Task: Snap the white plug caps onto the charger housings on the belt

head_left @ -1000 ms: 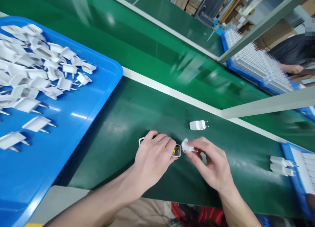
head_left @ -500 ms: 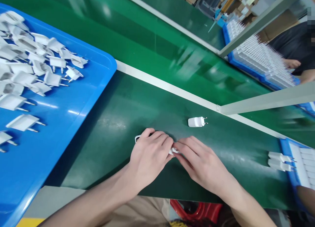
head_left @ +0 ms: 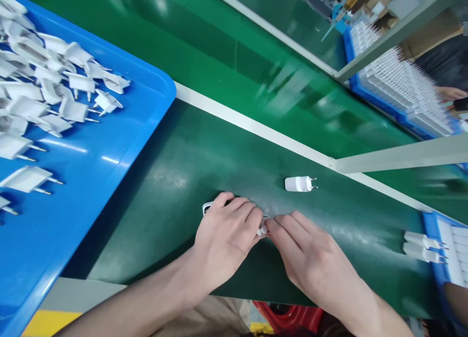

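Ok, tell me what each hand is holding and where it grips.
The left hand covers a white charger body, pinning it to the belt. The right hand pinches a small white piece at the body's end; exact grip hidden.

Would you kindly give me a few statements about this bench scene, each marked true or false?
1. Both hands, left hand and right hand, meet over a small white part on the green mat. True.
2. A lone white plug lies beyond the hands. True.
3. The blue tray of white plug shells sits at the right. False: it is at the left.
4. The right hand is lifting the lone plug. False: the plug lies untouched.
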A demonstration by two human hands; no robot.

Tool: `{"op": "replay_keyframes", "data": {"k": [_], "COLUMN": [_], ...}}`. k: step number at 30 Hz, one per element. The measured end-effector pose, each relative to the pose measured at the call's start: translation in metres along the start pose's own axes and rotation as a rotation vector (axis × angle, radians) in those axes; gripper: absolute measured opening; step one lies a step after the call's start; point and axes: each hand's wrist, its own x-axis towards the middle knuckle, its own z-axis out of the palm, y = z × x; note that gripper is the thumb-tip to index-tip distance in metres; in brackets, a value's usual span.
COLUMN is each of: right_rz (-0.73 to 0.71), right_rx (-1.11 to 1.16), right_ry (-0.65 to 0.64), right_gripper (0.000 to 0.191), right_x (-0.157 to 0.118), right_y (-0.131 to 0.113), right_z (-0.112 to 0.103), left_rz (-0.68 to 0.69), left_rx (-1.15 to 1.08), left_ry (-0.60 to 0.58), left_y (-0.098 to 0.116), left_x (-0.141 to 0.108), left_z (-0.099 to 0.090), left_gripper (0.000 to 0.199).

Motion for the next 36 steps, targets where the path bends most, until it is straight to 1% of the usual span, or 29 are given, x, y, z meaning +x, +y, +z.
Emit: {"op": "replay_keyframes", "data": {"k": [4,8,13,16,19,22,27,29,32,33,34,36], "right_rz": [0.016,0.045,0.14,0.175,0.14,0.113,0.123,0.138,0.177,0.189,0.194,0.194], "right_rx": [0.059,0.04,0.091,0.086,0.065,0.072,0.072,0.118,0.277,0.297,0.276,0.161], "right_ry": [-0.032,-0.026,-0.008,0.002,0.009,-0.005,-0.054,-0.063,-0.043,-0.023,0.01,0.128], "right_gripper": [0.026,0.025,0.021,0.024,0.025,0.023,0.019,0.017,0.016,0.017,0.018,0.019], "right_x": [-0.001,-0.002,-0.006,-0.007,-0.005,-0.002,0.001,0.002,0.002,0.001,-0.001,-0.007], "right_y": [0.003,0.001,-0.007,-0.01,-0.008,-0.006,-0.006,-0.005,-0.002,-0.002,-0.002,-0.004], "right_z": [0.002,0.01,0.02,0.023,0.023,0.02,0.013,0.011,0.01,0.011,0.012,0.015], "left_rz": [-0.004,0.001,-0.001,0.0,0.012,0.024,0.058,0.059,0.047,0.04,0.031,0.013], "left_rx": [-0.001,-0.005,-0.014,-0.02,-0.011,0.022,0.078,0.096,0.117,0.121,0.124,0.135], "left_ry": [-0.005,-0.005,-0.003,-0.006,-0.01,-0.001,0.025,0.022,-0.006,-0.016,-0.025,-0.043], "left_y": [0.001,0.002,0.002,0.002,0.001,-0.001,-0.002,-0.002,-0.001,-0.001,0.0,0.001], "left_x": [0.0,0.001,0.002,0.003,0.003,0.002,0.0,-0.001,-0.002,-0.002,-0.002,-0.001], "left_z": [-0.001,-0.003,-0.004,-0.004,-0.004,-0.003,-0.001,-0.002,-0.006,-0.007,-0.007,-0.007], "left_gripper": [0.009,0.009,0.01,0.008,0.006,0.012,0.025,0.028,0.031,0.033,0.034,0.034]}}
